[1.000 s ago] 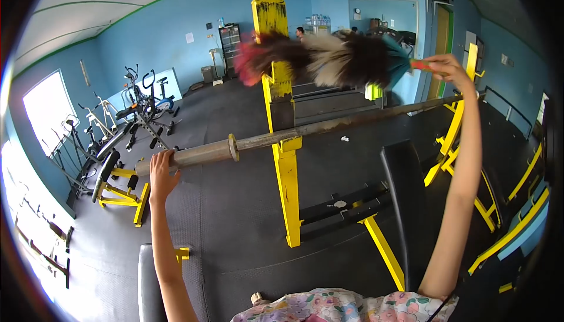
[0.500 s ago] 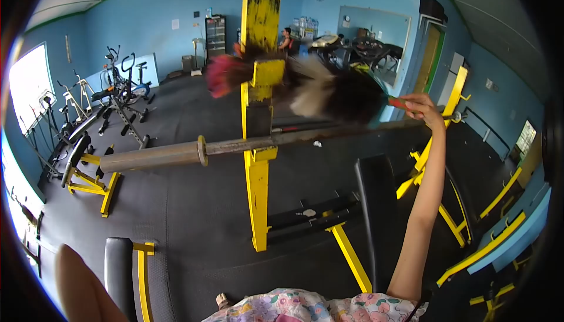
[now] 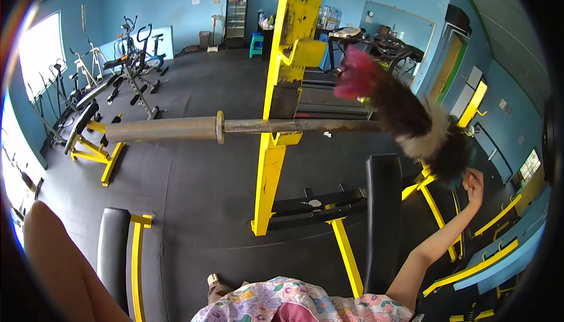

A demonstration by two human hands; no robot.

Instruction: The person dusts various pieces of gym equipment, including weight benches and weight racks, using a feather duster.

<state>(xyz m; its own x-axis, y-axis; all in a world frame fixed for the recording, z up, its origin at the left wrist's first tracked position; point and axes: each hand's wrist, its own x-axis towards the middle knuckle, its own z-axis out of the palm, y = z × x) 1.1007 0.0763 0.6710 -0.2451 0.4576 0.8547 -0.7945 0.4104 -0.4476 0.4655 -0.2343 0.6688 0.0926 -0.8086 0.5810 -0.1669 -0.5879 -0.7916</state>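
At the right, my right hand (image 3: 473,185) is closed round the handle end of a feather duster (image 3: 405,107), whose pink tip points up and left, in front of the yellow upright. The duster is blurred, with dark, white and pink parts. Just behind it runs a metal barbell (image 3: 252,126), resting on a hook of the yellow upright (image 3: 272,175). On the left side only my bent left arm (image 3: 61,257) shows at the bottom edge; the left hand is not visible.
A black padded bench (image 3: 383,222) stands right of the upright, and another black pad (image 3: 113,251) is at the lower left. Exercise machines (image 3: 132,75) stand at the back left. A treadmill (image 3: 376,46), a shelf (image 3: 237,19) and a green stool (image 3: 256,44) are farther back.
My right hand has moved right and down, and the duster has swung right, now tilting up to the left. The view has shifted, so the upright appears farther right. The seated person is out of sight.
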